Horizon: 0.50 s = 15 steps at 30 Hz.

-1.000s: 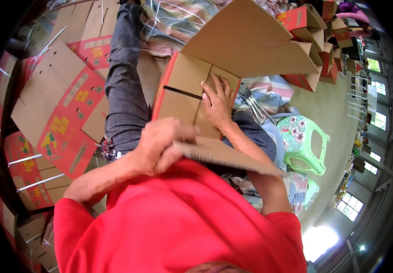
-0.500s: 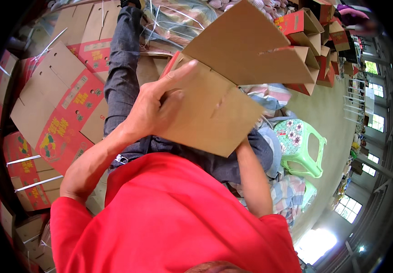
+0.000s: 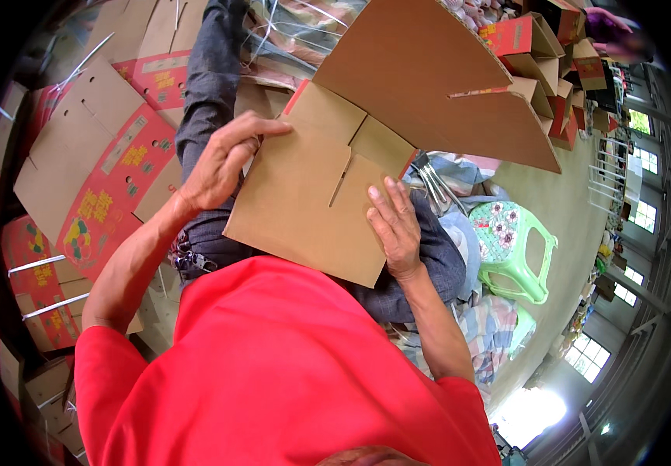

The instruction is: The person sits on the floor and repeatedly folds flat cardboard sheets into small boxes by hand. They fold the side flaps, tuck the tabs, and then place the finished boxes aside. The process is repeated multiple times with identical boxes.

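A partly folded cardboard carton (image 3: 289, 198) rests across my lap, its plain brown flaps facing up and a slit running into the near one. Another large brown flap (image 3: 413, 78) stands raised at the carton's far right. My left hand (image 3: 227, 159) is at the carton's left edge, index finger stretched onto the flap and the other fingers partly bent. On the right side my right hand (image 3: 398, 233) lies with straight fingers on the near flap, holding nothing.
Flat red-and-brown cartons (image 3: 102, 171) are piled on the left, some bound with white straps. Opened cartons (image 3: 537, 54) are stacked at the far right. A green stool (image 3: 514, 248) with a flowered seat stands on my right, near striped cloth (image 3: 487, 334).
My right hand has come from under the carton to lie on top of it. The near flap has settled flatter, and my left hand has drawn back to the left edge.
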{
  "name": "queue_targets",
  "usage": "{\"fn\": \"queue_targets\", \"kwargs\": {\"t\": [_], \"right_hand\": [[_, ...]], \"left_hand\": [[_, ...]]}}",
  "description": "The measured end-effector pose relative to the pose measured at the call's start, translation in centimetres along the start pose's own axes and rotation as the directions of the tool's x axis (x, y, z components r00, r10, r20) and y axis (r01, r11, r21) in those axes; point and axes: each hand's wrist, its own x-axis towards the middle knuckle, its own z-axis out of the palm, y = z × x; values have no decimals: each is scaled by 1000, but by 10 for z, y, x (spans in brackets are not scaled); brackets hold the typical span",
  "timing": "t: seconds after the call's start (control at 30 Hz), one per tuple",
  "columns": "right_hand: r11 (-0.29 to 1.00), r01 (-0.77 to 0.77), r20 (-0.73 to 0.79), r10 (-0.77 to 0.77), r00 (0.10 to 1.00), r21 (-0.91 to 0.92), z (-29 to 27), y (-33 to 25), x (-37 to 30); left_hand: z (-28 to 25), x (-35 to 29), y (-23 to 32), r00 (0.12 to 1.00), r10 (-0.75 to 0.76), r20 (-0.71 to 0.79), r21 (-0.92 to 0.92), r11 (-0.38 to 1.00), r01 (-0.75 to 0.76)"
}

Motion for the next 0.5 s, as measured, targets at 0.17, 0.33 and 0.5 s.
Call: {"fn": "queue_targets", "kwargs": {"t": [0.17, 0.33, 0.5], "right_hand": [[996, -23, 48, 19, 999, 81, 9, -11, -9], [989, -37, 111, 21, 994, 145, 10, -21, -18], [983, -62, 105, 45, 993, 170, 17, -19, -27]], "left_hand": [[-5, 12, -8, 874, 413, 256, 695, 549, -464], [6, -1, -35, 835, 386, 393, 541, 637, -549], [10, -5, -34, 835, 357, 419, 562, 620, -547]]}}
